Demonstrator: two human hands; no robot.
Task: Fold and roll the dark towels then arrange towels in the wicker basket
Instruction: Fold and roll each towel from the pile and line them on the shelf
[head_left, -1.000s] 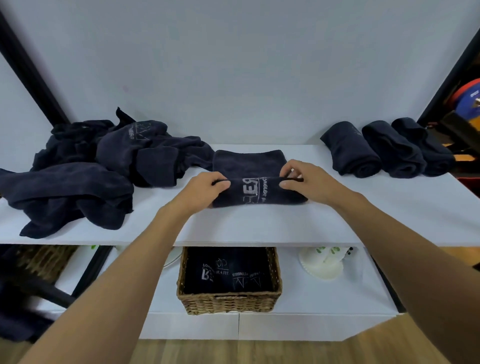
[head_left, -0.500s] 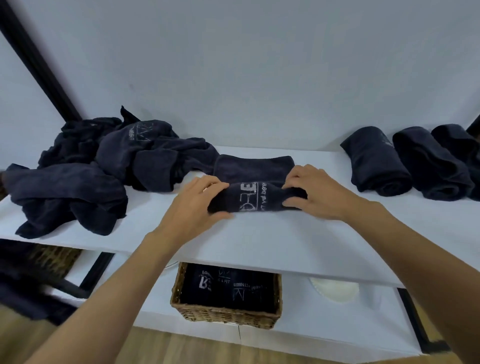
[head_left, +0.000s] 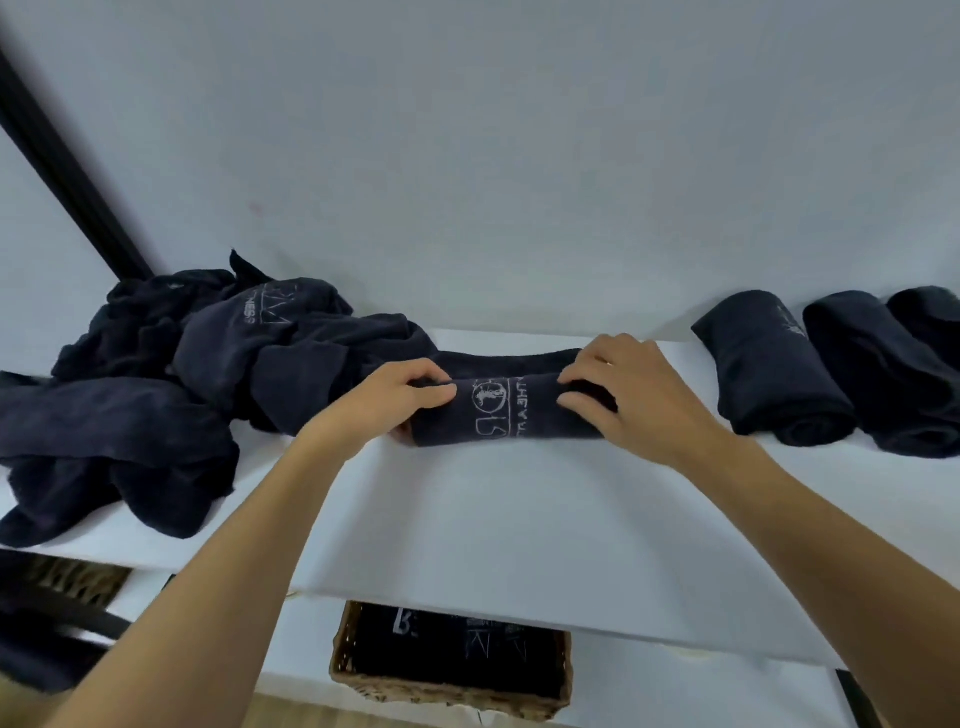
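dark towel (head_left: 511, 410) rolled farther back, both hands gripping

Looks like a gym or spa towel corner tbh: messy towel pile (head_left: 156, 405) with printed logos at left, neat rolls (head_left: 769, 374) at right on a white shelf (head_left: 493, 519), basket (head_left: 447, 695) of more bottom centre, bare wall (head_left: 519, 156) up top.

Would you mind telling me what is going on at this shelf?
A person's left hand and right hand each grip one end of a partly rolled dark towel on the white shelf, with a flat strip behind it not yet rolled. A heap of loose towels lies to the left, and three rolled towels sit to the right. The wicker basket below already holds some.
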